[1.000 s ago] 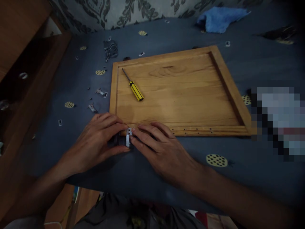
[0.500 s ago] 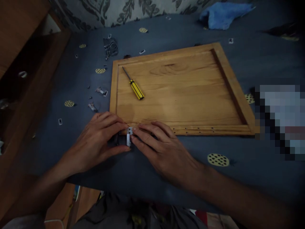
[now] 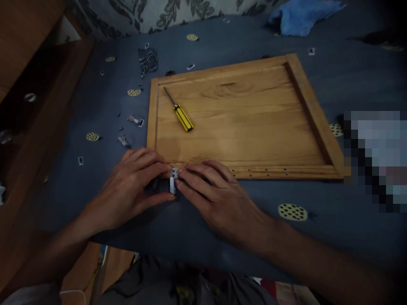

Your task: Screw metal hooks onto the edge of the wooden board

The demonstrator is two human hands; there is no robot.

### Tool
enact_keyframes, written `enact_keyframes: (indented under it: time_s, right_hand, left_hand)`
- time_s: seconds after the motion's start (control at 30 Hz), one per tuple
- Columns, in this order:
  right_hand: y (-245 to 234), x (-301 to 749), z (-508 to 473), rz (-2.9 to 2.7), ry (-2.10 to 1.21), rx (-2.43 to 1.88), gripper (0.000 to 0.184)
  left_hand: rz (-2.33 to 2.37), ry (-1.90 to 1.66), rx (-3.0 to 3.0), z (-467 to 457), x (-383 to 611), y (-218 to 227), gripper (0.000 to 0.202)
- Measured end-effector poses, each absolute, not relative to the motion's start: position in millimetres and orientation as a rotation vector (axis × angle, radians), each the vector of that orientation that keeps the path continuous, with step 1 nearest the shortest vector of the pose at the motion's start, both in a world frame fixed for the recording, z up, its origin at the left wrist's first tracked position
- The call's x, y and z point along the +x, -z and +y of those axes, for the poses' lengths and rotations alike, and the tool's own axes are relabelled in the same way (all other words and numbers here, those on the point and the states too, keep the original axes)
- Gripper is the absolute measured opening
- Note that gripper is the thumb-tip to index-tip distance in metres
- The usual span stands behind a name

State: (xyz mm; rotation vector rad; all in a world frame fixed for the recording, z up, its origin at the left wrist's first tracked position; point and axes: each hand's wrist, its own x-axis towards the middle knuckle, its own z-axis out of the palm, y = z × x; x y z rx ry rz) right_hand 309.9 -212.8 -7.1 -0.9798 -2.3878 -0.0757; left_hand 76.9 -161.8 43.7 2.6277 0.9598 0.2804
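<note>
Pinching a small metal bracket (image 3: 172,185) at the near edge of a wooden panel (image 3: 241,118)

The bracket is sitting at the panel's near rim, toward its left end, with its lower part sticking out toward the person. The left hand (image 3: 132,184) is clamping it between thumb and fingers. The right hand (image 3: 219,192) is touching it from the other side with its fingertips; whether these are gripping, one cannot tell. To the right of that hand, small dark holes (image 3: 267,172) are running along the rim. A yellow-and-black screwdriver (image 3: 183,118) is lying on the panel, its shaft pointing toward the far left corner. Left of the panel, two loose metal fittings (image 3: 123,140) are lying near a few small screws (image 3: 120,128). Farther back, a cluster of shiny pieces (image 3: 148,62) is resting, too dim to make out. Everything is lying on a dark blue cover (image 3: 248,258) printed with yellow pineapples. A crumpled blue cloth (image 3: 297,19) is lying at the far right.
</note>
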Motion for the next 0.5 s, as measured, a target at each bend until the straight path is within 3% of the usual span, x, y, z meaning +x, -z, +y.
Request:
enact_keyframes:
  time_s: [0.5]
  right_hand:
    - [6.2,310.9,-213.8,-2.419,0.068,-0.978,0.035]
  left_hand:
    - [0.949,-0.259,2.622,-162.1,77.9,-46.1,0.037]
